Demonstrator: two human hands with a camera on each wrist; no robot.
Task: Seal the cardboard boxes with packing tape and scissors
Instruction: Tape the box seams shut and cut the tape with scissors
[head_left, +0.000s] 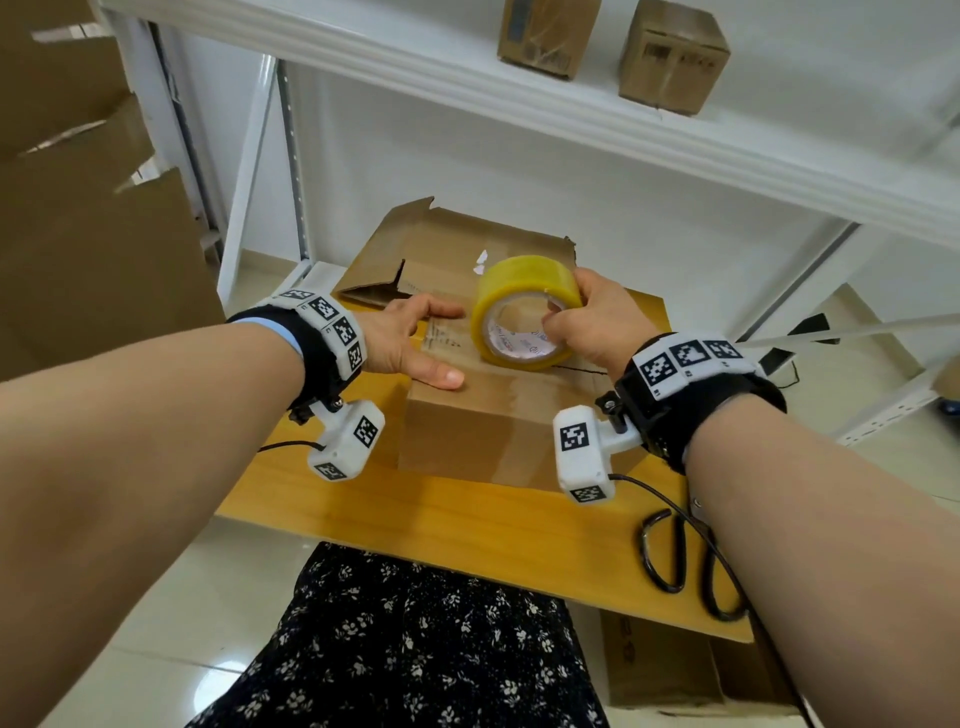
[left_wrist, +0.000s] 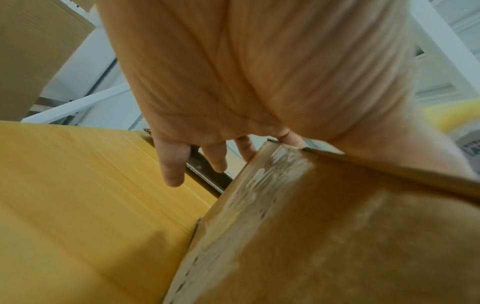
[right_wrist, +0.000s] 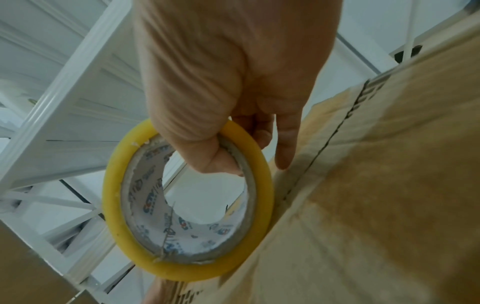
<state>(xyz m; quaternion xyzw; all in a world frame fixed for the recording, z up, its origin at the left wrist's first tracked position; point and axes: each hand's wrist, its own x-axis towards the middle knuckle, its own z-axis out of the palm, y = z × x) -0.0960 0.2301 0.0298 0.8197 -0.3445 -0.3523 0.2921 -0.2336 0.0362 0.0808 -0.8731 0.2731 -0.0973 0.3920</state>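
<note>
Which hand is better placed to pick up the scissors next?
The left hand: it only rests open on the box. The right hand grips the tape roll, though the scissors lie on its side.

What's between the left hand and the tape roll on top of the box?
Only a short strip of the cardboard box top. In the head view, the left hand rests on it left of the tape roll, which the right hand grips. Nothing else intervenes.
</note>
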